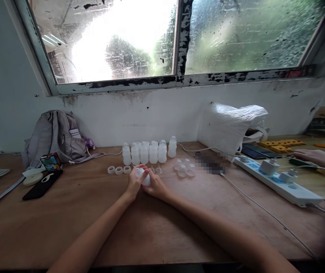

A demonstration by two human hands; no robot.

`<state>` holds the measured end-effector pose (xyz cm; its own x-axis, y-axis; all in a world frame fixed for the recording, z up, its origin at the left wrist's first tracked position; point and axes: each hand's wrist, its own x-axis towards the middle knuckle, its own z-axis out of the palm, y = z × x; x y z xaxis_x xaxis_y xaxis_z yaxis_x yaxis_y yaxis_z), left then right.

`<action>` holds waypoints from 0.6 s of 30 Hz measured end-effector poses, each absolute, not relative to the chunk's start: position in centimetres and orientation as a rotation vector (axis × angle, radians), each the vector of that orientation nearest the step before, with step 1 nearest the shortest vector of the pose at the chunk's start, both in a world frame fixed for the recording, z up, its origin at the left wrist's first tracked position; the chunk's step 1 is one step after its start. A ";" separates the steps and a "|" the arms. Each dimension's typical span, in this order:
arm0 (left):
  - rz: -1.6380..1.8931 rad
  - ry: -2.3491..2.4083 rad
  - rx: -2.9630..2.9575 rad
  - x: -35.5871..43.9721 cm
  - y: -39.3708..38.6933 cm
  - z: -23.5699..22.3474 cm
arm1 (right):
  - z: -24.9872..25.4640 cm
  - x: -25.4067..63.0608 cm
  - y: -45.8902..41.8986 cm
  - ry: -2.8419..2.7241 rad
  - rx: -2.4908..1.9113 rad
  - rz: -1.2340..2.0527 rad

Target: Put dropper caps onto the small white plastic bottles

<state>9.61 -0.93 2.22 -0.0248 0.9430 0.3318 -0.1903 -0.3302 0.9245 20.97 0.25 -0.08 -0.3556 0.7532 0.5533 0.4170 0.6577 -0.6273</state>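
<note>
Both hands meet over the middle of the wooden table, wrapped round one small whitish baby bottle (pixel 145 179). My left hand (pixel 136 181) grips its upper end, and my right hand (pixel 156 185) closes round its lower side. Fingers cover much of the bottle. Just behind stands a row of several frosted baby bottles (pixel 144 153) with clear caps. Collar rings (pixel 119 171) lie to the left of my hands. Clear teats (pixel 158 169) sit close behind my right hand. Farther right is a cluster of clear round caps (pixel 182 173).
A grey backpack (pixel 54 131) leans on the wall at left, with a black phone (pixel 43 185) before it. At right are a white power strip (pixel 276 182), a charging cable (pixel 253 203) and a silvery bag (pixel 225 127). Another person's hand (pixel 313 156) rests at the far right.
</note>
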 end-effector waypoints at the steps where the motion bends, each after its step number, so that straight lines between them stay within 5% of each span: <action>1: 1.540 0.887 1.283 9.7 -0.9 2.1 | 0.2 20.9 0.2 -1.993 -0.882 0.534; 5: 1.563 0.877 1.189 9.6 -1.0 2.6 | 1.8 20.7 0.1 -1.966 -0.841 0.915; 11: 1.400 0.747 1.069 9.5 -2.2 3.8 | 3.9 21.6 -1.0 -1.772 -0.586 2.021; 15: 1.423 0.789 1.042 9.7 -2.1 3.6 | 4.6 21.8 -1.4 -1.768 -0.655 1.995; 18: 1.618 0.845 0.950 9.6 -1.5 3.3 | 4.6 21.5 -1.4 -1.947 -0.993 1.452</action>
